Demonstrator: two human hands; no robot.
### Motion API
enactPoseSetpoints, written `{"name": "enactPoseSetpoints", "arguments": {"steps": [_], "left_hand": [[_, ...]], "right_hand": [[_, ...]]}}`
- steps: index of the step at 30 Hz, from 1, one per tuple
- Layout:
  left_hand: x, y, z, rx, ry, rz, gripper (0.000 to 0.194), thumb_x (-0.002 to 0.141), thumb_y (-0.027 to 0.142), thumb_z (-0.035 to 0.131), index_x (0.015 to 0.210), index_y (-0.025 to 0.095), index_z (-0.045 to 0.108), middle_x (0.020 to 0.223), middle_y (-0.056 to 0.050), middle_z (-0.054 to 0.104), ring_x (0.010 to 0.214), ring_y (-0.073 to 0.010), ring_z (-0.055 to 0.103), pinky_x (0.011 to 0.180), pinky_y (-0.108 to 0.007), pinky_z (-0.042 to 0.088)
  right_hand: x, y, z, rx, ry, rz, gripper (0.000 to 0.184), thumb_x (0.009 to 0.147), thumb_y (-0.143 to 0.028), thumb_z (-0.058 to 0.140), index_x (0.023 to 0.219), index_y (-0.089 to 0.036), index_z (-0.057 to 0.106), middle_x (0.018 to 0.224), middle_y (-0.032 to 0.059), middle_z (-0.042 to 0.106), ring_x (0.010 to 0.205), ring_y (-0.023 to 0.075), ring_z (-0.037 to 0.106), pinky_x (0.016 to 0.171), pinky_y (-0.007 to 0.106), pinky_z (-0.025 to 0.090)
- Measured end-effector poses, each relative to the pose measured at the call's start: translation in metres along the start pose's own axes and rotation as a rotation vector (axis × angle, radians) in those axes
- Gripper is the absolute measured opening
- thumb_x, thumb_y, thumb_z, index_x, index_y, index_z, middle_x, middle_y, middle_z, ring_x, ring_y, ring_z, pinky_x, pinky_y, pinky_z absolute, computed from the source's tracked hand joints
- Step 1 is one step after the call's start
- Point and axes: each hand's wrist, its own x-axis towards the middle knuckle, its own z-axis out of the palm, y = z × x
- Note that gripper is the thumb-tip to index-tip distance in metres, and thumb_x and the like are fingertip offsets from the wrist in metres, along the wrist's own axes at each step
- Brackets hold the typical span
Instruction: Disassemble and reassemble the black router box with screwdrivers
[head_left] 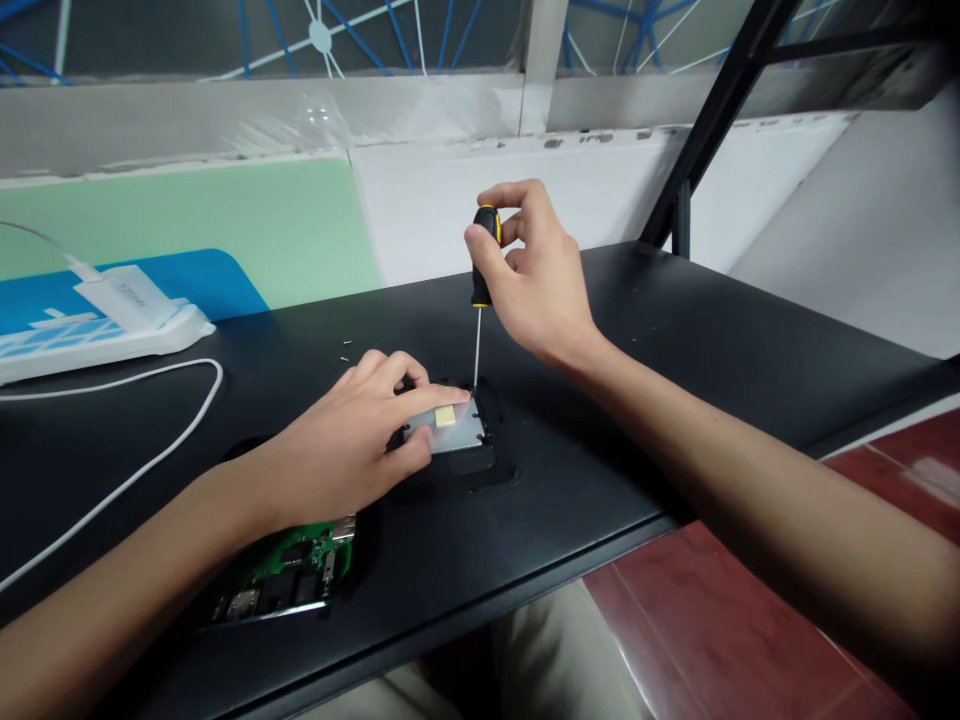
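Head view, black table (585, 480): stretching across the scene beneath both hands.
Power strip (150, 343): lying at far left, white charger (131, 300) seated on top, well apart from the work.
Left hand (341, 430): pressing down on the metal plate (461, 436), thumb and forefinger apart; forefinger just beside the tip of the screwdriver (481, 290), exposed to a jab from any slip.
Right hand (547, 280): raised beyond the plate's far right corner, thumb and fingers clamped on the screwdriver's handle.
Circuit board (315, 550): lying partly hidden behind the left wrist, at risk of a scrape from a lowered forearm.
Screwdriver: standing nearly upright, tip down at the plate's far right corner; likely to skid under a sideways lean. Seating of the tip too small to tell.
Metal plate: lying mid-table under the left fingers, prone to pivot under a hard twist and a light hold.
Pale square pad (445, 416): sitting on the plate, vulnerable to smearing by a sliding forefinger.
Two apparent screws (346, 343): lying loose beyond the left hand, easily lost to a bump.
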Motion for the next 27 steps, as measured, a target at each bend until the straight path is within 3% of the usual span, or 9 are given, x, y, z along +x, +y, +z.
{"name": "enactPoseSetpoints", "arguments": {"steps": [5, 27], "left_hand": [[0.0014, 0.0005, 0.0005, 0.001, 0.002, -0.008, 0.050, 0.100, 0.033, 0.042, 0.148, 0.032, 0.054, 0.129, -0.009, 0.054, 0.113, -0.0297, 0.046, 0.103, -0.054, 0.044], [0.0009, 0.0015, -0.0001, -0.002, 0.008, -0.011, 0.052, 0.098, 0.032, 0.044, 0.149, 0.031, 0.054, 0.128, -0.010, 0.055, 0.113, -0.0304, 0.047, 0.102, -0.054, 0.045]], "right_hand": [[-0.0009, -0.0017, -0.0003, -0.013, -0.008, 0.014, 0.018, 0.100, -0.035, 0.055, 0.116, -0.028, 0.052, 0.093, -0.0013, 0.068, 0.086, 0.0153, 0.070, 0.088, 0.034, 0.052], [-0.0004, -0.0009, 0.0002, -0.003, -0.006, 0.000, 0.018, 0.099, -0.034, 0.056, 0.115, -0.027, 0.052, 0.093, -0.0003, 0.067, 0.090, 0.0166, 0.070, 0.091, 0.034, 0.052]]}}
